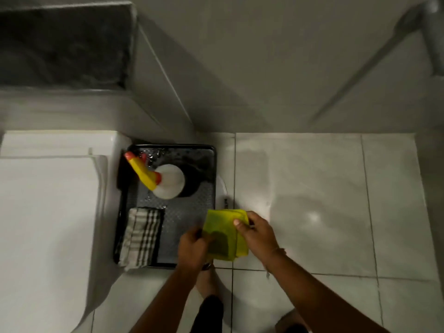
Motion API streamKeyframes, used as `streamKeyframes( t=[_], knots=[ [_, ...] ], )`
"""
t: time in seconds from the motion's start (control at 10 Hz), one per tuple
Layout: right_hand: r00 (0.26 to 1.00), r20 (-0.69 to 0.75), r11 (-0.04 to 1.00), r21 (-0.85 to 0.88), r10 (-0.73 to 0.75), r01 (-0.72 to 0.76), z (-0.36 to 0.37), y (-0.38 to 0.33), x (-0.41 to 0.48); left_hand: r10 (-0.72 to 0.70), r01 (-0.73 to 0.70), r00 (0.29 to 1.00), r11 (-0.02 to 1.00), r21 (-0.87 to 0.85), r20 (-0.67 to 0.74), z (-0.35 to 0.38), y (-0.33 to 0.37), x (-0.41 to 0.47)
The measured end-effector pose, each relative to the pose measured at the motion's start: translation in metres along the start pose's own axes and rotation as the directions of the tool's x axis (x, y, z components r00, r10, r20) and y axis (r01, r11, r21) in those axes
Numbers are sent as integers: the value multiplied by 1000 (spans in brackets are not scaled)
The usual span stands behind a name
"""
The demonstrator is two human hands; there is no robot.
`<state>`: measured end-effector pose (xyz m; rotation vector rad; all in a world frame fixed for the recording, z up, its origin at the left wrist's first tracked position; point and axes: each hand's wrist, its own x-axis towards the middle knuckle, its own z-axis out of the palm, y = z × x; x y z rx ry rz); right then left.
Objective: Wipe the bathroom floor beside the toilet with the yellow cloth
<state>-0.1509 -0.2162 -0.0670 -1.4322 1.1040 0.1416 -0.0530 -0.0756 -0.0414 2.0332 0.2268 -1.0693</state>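
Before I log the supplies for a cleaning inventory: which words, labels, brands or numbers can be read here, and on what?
None can be read.
Spray bottle in the black tray: no label shows from above.
Small dark mark on the white object beside the tray: too blurred to read.
Yellow cloth, striped cloth: no text.

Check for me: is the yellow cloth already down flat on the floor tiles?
No. Both the left hand and the right hand hold the folded yellow cloth up at the black tray's corner.
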Motion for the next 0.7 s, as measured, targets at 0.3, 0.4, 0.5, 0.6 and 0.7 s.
streamKeyframes(
  t=[0.3, 0.4, 0.5, 0.6, 0.7],
  knots=[
    [998, 61, 892, -451, 2, 26, 75, -24, 16, -47, 68, 991, 982, 178, -123, -73, -38, 28],
    [998, 62, 878, -476, -16, 44, 81, -26, 15, -19, 59, 987, 964, 258, -157, -71, -45, 29],
    [999, 27, 893, -448, -37, 45, 71, -34, -6, -27, 84, 987, 926, 369, -157, -72, -43, 19],
    [983, -96, 924, -366, -157, 111, 33, -58, -44, 127, -2, 977, 808, 589, -171, -67, -20, -12],
    [945, -288, 988, -51, -157, 149, -22, -102, -112, 301, -213, 953, 576, 789, 38, -49, 13, -65]
  ],
)
